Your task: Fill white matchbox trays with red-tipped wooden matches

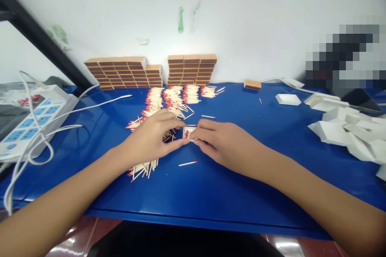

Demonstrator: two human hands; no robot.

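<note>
Fingers [205, 133], white tray [190, 129] between them

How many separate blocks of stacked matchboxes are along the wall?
2: the left block and, past a narrow gap, the right block, both along the wall. The lone matchbox farther right is unstacked. No other block shows.

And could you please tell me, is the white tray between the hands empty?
No, several red-headed matches are visible inside the tray.

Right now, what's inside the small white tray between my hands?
In the tray, red-tipped wooden matches show at left; your right hand hides whatever lies farther right.
</note>
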